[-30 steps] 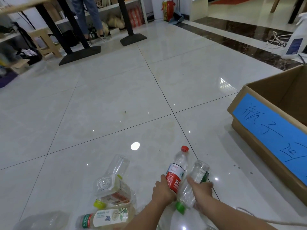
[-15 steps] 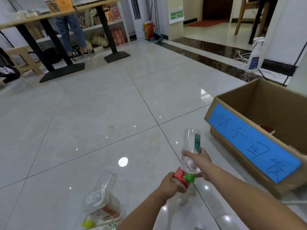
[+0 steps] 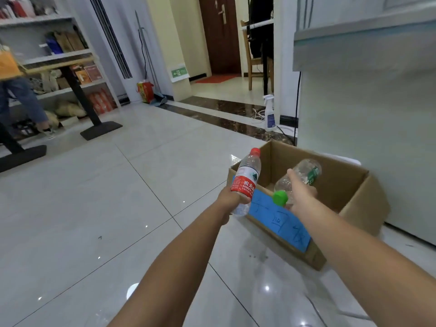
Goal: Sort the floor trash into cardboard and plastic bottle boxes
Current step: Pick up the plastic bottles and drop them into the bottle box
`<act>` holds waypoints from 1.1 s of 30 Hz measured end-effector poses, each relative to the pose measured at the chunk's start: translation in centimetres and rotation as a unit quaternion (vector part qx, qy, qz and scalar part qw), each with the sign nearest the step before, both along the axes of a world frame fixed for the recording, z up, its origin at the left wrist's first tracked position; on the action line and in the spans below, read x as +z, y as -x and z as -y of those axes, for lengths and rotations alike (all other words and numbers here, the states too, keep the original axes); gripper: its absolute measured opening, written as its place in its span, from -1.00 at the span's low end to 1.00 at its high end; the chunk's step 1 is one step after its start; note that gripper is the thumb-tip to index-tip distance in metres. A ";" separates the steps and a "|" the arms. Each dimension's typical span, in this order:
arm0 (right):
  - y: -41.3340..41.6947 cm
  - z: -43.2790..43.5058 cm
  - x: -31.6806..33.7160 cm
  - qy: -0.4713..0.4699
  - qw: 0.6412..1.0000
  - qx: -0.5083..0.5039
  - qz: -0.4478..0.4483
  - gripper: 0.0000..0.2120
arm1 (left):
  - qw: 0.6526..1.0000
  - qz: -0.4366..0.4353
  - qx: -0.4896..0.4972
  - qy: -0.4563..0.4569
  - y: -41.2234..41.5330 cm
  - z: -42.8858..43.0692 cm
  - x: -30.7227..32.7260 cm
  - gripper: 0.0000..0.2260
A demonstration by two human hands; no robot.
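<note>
My left hand (image 3: 230, 200) grips a clear bottle with a red cap and red label (image 3: 246, 179), held upright just in front of the near-left corner of the cardboard box (image 3: 354, 199). My right hand (image 3: 299, 193) holds a clear bottle with a green cap (image 3: 304, 175), tilted with its cap toward me and its base over the box's open top. The box stands on the tiled floor and bears a blue paper label (image 3: 283, 220) with handwriting on its near side.
A white cabinet (image 3: 368, 114) stands right behind the box. A spray bottle (image 3: 269, 114) and cables sit by the wall beyond. At far left are a black-legged table (image 3: 77, 95), shelves, and a person's legs (image 3: 21, 100).
Both hands lifted the two bottles off the floor and carried them right to the box. The view rose, and the remaining floor bottles dropped out of sight.
</note>
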State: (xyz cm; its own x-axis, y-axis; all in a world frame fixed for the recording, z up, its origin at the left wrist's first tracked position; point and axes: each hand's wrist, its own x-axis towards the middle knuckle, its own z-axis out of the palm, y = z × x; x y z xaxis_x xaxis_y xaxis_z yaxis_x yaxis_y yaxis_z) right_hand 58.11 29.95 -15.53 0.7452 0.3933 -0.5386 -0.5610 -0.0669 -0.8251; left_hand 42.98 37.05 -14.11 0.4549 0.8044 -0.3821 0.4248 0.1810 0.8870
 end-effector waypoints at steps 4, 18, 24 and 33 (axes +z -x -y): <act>-2.8 1.3 -1.4 0.016 0.999 -0.023 -0.042 -0.24 | 0.998 -0.036 -0.050 0.008 -4.5 1.7 -0.2 -0.77; -8.4 2.3 -2.9 0.103 0.991 0.076 0.048 0.14 | 0.973 -0.128 -0.141 -0.130 -15.0 1.3 -2.4 -0.32; -7.8 1.9 -3.8 0.143 0.977 0.128 0.090 0.00 | 0.930 -0.233 -0.198 -0.205 -12.8 0.2 -4.8 -0.37; -2.3 0.2 -4.4 0.107 0.929 0.182 0.303 -0.18 | 0.936 -0.283 -0.124 -0.168 -2.2 -2.4 -6.8 -0.38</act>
State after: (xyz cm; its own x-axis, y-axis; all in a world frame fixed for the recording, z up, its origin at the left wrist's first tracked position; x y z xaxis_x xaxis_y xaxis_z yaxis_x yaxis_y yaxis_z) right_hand 60.38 29.76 -19.92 0.7762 0.6104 -0.1575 0.0946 -0.3599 -0.9282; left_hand 45.16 39.49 -20.94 0.4451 0.8186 -0.3630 0.8363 -0.2351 0.4953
